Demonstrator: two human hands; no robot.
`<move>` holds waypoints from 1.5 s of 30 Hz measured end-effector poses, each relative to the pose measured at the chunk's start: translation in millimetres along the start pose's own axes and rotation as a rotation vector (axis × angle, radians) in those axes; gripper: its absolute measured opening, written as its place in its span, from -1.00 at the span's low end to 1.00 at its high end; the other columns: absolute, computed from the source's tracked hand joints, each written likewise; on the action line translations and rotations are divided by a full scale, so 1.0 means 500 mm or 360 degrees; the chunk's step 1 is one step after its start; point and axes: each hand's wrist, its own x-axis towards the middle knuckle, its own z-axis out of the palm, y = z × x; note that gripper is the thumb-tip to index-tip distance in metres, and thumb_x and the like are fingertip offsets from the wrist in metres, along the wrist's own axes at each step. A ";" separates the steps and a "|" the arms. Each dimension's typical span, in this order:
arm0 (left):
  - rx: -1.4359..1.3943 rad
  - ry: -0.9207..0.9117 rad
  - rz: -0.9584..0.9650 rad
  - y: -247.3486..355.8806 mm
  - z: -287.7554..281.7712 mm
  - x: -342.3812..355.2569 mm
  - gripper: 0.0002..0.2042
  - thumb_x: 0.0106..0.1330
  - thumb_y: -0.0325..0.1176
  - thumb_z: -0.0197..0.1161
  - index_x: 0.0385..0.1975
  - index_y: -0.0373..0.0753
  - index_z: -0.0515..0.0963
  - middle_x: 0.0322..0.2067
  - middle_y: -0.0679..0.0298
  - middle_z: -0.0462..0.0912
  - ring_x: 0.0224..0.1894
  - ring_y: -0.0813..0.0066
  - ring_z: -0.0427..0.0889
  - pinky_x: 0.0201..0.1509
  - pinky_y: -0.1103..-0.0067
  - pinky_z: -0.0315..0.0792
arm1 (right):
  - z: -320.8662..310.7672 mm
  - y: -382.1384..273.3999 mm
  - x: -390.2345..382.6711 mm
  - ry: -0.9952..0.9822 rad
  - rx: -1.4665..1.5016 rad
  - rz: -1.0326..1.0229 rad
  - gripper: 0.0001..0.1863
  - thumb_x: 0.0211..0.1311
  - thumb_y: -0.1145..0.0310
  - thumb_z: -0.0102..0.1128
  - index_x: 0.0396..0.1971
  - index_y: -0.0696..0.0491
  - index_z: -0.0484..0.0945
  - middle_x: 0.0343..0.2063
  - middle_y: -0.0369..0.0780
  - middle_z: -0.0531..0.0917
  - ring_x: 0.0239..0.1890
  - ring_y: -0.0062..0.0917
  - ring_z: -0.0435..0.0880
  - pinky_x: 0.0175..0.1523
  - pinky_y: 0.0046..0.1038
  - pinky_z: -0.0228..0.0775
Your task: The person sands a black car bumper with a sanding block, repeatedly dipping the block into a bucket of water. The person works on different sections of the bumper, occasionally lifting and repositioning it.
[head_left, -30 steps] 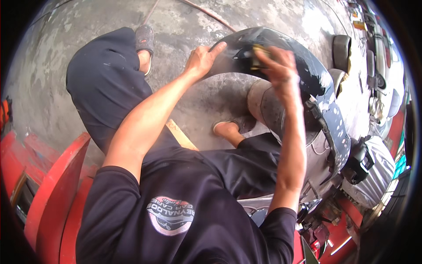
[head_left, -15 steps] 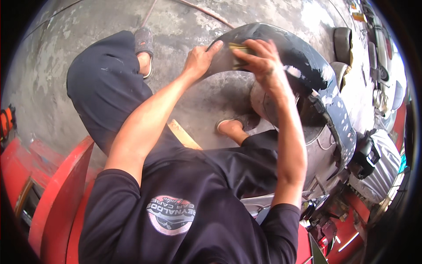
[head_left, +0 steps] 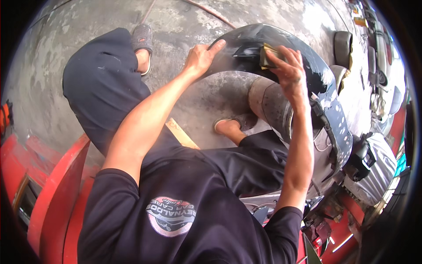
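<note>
Right hand clamped on yellowish pad; left hand clamped on dark panel; drum beneath, contents hidden.

1. The concrete floor is grey, with pale worn patches.
2. Strong white light brightens it at the upper right.
3. One tire is near this brightness.
4. A red curved panel is at the lower left.

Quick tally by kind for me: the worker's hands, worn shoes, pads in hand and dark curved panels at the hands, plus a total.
Hands: 2, left hand and right hand
Worn shoes: 2, left shoe and right shoe
Yellow-edged pad: 1
Dark curved panel: 1
Total: 6
</note>
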 end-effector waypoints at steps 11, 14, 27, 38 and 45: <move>0.0037 0.0024 0.0004 -0.023 0.006 0.020 -0.15 0.43 0.49 0.20 -0.32 -0.44 0.76 -0.47 -0.05 0.75 -0.32 0.14 0.75 -0.11 0.17 0.55 | -0.017 -0.024 0.007 0.0041 0.0064 0.0042 -0.37 0.05 0.62 0.51 0.18 -0.17 0.82 0.17 -0.12 0.74 0.31 -0.15 0.65 0.57 0.12 0.23; -0.0088 0.0056 0.0037 -0.038 0.028 0.019 -0.13 0.42 0.51 0.20 -0.40 -0.46 0.72 -0.48 -0.10 0.73 -0.32 0.11 0.74 -0.12 0.17 0.55 | 0.041 -0.105 0.044 0.0072 0.0233 -0.0108 -0.34 -0.02 0.58 0.55 0.19 -0.18 0.82 0.16 -0.11 0.73 0.32 -0.14 0.62 0.57 0.03 0.26; -0.0197 0.0076 0.0053 -0.033 0.024 0.015 -0.12 0.42 0.51 0.19 -0.47 -0.45 0.68 -0.52 -0.08 0.69 -0.37 0.06 0.72 -0.14 0.15 0.54 | 0.044 -0.119 0.071 -0.0070 0.0199 -0.0218 -0.42 0.07 0.60 0.51 0.15 -0.18 0.82 0.23 -0.12 0.69 0.35 -0.13 0.58 0.60 0.03 0.26; -0.0111 0.0056 0.0107 -0.023 0.010 0.013 -0.18 0.45 0.46 0.21 -0.29 -0.42 0.78 -0.46 -0.10 0.75 -0.28 0.03 0.77 -0.10 0.16 0.55 | 0.034 -0.108 0.054 -0.0052 0.0186 -0.0175 -0.38 0.08 0.59 0.49 0.19 -0.21 0.81 0.23 -0.14 0.70 0.34 -0.16 0.62 0.62 0.09 0.19; 0.0007 0.0074 -0.0008 -0.015 0.015 0.017 -0.17 0.45 0.48 0.19 -0.35 -0.42 0.76 -0.49 -0.06 0.75 -0.31 0.03 0.76 -0.11 0.17 0.55 | 0.020 -0.075 0.029 0.0053 0.0138 -0.0058 -0.36 0.03 0.63 0.53 0.18 -0.17 0.82 0.21 -0.13 0.72 0.28 -0.11 0.64 0.51 0.01 0.34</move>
